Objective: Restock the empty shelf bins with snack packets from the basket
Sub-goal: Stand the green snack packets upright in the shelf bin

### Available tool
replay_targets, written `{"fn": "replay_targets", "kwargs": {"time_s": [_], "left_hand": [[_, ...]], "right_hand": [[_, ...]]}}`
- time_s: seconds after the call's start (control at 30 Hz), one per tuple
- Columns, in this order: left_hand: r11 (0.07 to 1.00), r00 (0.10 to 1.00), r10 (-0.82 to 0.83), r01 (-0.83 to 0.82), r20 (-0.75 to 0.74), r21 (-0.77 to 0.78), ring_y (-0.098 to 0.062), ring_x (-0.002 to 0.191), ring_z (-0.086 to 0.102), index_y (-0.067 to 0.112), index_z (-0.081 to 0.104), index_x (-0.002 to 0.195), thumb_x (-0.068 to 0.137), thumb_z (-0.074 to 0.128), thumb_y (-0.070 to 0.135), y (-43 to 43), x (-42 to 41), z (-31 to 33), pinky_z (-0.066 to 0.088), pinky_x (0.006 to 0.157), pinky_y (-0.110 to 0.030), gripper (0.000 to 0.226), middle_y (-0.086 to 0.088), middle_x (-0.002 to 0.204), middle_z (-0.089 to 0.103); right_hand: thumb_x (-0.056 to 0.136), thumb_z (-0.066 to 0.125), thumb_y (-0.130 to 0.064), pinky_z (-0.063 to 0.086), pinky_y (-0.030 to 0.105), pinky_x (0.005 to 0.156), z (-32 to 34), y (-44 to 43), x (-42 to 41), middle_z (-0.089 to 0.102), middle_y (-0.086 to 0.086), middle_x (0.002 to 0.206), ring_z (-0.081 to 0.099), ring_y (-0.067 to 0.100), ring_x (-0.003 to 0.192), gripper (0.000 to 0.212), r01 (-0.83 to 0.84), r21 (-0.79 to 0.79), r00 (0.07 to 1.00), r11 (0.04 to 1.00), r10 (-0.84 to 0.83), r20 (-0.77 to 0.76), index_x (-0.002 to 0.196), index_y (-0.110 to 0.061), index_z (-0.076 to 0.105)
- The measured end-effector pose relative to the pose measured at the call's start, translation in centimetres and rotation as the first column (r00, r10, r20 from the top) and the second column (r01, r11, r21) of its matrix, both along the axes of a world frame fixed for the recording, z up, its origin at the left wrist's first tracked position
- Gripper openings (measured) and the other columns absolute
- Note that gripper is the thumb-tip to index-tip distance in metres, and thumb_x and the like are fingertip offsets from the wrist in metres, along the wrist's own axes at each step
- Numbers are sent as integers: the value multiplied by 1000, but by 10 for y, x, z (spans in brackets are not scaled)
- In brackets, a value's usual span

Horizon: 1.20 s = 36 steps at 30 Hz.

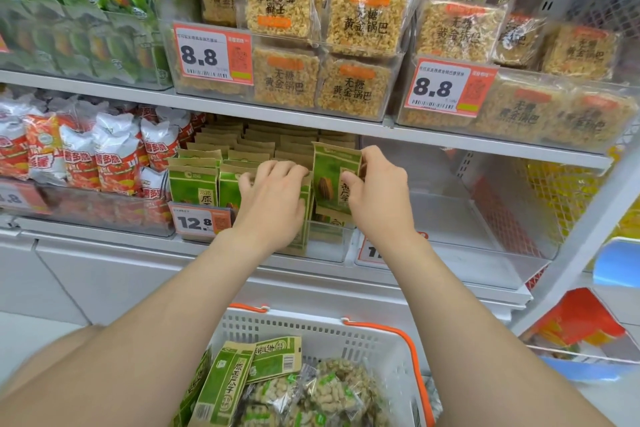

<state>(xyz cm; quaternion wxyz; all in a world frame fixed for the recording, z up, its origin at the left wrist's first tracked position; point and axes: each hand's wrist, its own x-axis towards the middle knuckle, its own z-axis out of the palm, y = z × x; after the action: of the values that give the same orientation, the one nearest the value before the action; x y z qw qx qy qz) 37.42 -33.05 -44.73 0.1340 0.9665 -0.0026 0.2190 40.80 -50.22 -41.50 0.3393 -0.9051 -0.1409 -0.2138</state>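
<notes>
Pinching a green packet upright, right hand; left hand curled over the packet row.

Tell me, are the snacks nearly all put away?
Maybe halfway. Done: rows of packets nearly fill the middle bin. In hand: the right hand pinches a green packet upright at that bin's right end, while the left hand holds the front packets aside. Left: the basket holds more green packets and puffed snack bags, and the clear bin on the right is empty.
</notes>
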Motion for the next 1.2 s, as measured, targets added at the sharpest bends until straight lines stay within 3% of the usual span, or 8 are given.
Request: {"fn": "replay_targets", "kwargs": {"time_s": [0.1, 0.23, 0.47, 0.7, 0.87, 1.0, 1.1, 1.2], "left_hand": [[999, 999, -2, 3, -36, 44, -25, 146, 28, 28, 42, 150, 100, 59, 19, 2, 3, -1, 28, 112, -61, 53, 5, 157, 40], [996, 1000, 22, -20, -20, 90, -27, 142, 33, 28, 40, 149, 101, 58, 23, 2, 4, -3, 29, 111, -61, 52, 3, 152, 45], [991, 999, 52, -51, 0, 123, -28, 136, 38, 30, 39, 150, 101, 56, 24, 2, 3, -5, 30, 110, -62, 52, -2, 142, 47], [997, 999, 15, -18, 36, 75, -25, 129, 44, 25, 44, 140, 100, 60, 23, 2, 3, -4, 34, 108, -54, 43, 0, 137, 50], [999, 999, -12, 10, 51, 40, -24, 129, 45, 25, 45, 139, 99, 63, 18, 1, 2, -4, 35, 108, -49, 44, 2, 137, 51], [998, 995, -50, 48, 88, 28, -23, 135, 42, 27, 43, 145, 94, 64, 7, -1, 1, -3, 33, 109, -47, 58, 4, 141, 49], [997, 987, -72, 68, 145, 33, -24, 131, 42, 25, 49, 140, 89, 67, 3, -3, -3, 0, 34, 105, -45, 58, 2, 136, 49], [997, 973, -73, 63, 221, 51, -26, 112, 44, 24, 57, 115, 83, 68, 0, -5, -12, 2, 38, 91, -41, 42, 1, 117, 50]], "right_hand": [[101, 67, -29, 42, 36, 71, -5, 2, 7, 67, 8, 98, 61, 31, 95, 17, 95, -81, 995, 992, -97, -17, 105, -13, 62], [99, 67, -40, 47, 44, 85, -11, 4, 11, 70, 8, 104, 56, 35, 107, 24, 214, -284, 976, 935, -218, 17, 104, -17, 66], [84, 79, -57, 41, 46, 98, -22, 5, 19, 48, 9, 122, 42, 34, 118, 42, 189, -471, 956, 861, -271, -111, 102, -21, 68], [80, 83, -56, 43, 42, 94, -26, 6, 20, 42, 1, 114, 43, 27, 109, 36, 255, -379, 964, 889, -262, 33, 87, -23, 71], [78, 83, -62, 42, 46, 99, -31, 3, 24, 44, 4, 123, 43, 32, 116, 41, 185, -455, 961, 871, -257, -101, 95, -26, 73], [79, 83, -59, 44, 43, 95, -27, 5, 17, 43, 2, 118, 45, 28, 111, 45, 225, -364, 970, 904, -243, -4, 104, -26, 67], [80, 86, -48, 46, 41, 91, -20, 9, 6, 43, 2, 116, 48, 27, 107, 51, 232, -302, 973, 925, -220, 72, 111, -24, 54], [86, 75, -17, 49, 42, 83, -12, 14, -9, 50, 2, 106, 53, 28, 98, 26, 122, -265, 989, 957, -95, 113, 98, -21, 53]]}}
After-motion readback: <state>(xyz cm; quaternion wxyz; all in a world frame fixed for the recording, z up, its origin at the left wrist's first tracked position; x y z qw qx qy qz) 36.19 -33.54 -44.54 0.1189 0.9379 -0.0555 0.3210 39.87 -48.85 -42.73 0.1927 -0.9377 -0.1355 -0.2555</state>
